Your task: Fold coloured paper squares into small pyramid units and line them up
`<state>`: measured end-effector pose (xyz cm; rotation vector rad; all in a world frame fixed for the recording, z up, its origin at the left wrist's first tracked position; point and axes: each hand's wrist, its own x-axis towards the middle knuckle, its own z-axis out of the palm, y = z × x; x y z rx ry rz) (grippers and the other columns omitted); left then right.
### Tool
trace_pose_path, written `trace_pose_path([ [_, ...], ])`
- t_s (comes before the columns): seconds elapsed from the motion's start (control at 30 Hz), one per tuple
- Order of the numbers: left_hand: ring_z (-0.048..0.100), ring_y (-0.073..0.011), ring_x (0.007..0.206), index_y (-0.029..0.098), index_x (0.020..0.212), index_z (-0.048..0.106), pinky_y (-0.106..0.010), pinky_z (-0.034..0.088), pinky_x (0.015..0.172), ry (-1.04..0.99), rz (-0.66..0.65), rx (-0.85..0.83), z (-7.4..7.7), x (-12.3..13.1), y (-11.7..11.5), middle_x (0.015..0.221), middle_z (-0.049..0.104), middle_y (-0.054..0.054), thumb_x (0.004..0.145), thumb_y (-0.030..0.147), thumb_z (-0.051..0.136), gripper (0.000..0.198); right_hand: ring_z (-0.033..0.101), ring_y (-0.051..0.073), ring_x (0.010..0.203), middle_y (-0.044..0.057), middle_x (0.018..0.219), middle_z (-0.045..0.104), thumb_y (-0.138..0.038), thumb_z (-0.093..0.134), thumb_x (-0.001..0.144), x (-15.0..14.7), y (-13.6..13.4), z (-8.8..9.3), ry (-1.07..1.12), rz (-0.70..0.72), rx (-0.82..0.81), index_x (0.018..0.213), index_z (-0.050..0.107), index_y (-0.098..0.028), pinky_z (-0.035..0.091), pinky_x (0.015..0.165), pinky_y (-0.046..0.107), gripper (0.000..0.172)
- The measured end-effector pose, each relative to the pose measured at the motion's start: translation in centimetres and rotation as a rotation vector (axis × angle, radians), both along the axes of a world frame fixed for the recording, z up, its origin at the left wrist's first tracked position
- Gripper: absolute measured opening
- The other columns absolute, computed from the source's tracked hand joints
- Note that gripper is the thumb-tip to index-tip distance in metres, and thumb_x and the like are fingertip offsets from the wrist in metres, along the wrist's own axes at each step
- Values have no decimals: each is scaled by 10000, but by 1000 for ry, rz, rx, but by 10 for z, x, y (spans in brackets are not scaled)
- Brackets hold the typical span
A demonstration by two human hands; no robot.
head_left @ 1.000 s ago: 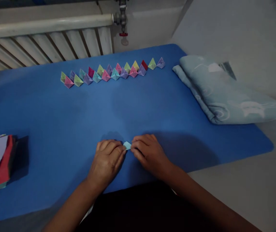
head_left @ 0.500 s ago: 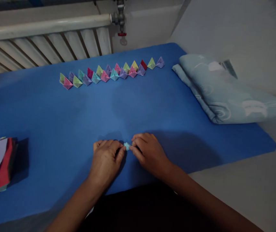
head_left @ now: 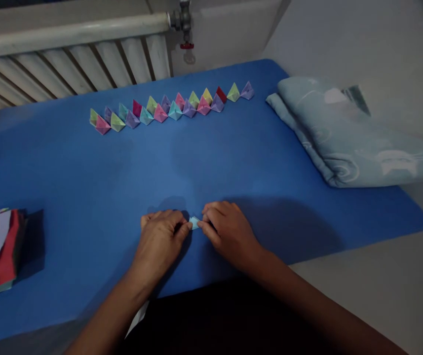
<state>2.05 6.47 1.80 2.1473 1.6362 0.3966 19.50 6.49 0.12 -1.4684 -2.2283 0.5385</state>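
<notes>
A small folded piece of light blue paper (head_left: 195, 223) is held between my two hands, just above or on the blue table surface (head_left: 152, 172). My left hand (head_left: 163, 234) pinches its left end between thumb and fingers. On the other side, my right hand (head_left: 228, 229) grips the right end the same way. The fingertips cover both ends of the paper, so only its middle shows. Farther back stand two rows of small folded paper boats (head_left: 160, 113) in pink, green, purple, blue, yellow and red.
At the left edge lies a stack of coloured paper sheets (head_left: 4, 266), lilac and red on top. A folded pale green cloth (head_left: 344, 138) rests at the right by the wall. Behind the table is a white radiator (head_left: 85, 61) with a red-handled valve (head_left: 186, 45).
Both hands keep their pinch on the blue paper and have hardly moved. The whole view has shifted slightly.
</notes>
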Motion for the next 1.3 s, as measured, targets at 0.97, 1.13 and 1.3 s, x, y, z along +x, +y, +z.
trace_pose_path([
  [0.97,552,-163,605,211,660,557,-374,350,679,22,-45,80,-1,0,4,635,626,27,861,267,586,210,557,180,819,31,858,634,-206,562,844,-1,3,6,40,-30,-78,756,560,-194,366,727,328,89],
  [1.13,573,-185,660,215,713,584,-378,355,701,21,-39,106,-4,-2,1,668,629,18,861,245,588,151,544,187,800,37,852,619,-304,636,829,-4,8,10,-17,-32,-125,788,574,-185,369,715,327,140],
  [1.3,597,-207,856,190,1087,598,-385,411,791,0,-151,278,-13,-7,-19,957,675,-58,928,179,476,201,540,182,803,31,860,609,-277,652,818,-5,11,14,-69,-17,-119,780,570,-185,377,717,320,129],
])
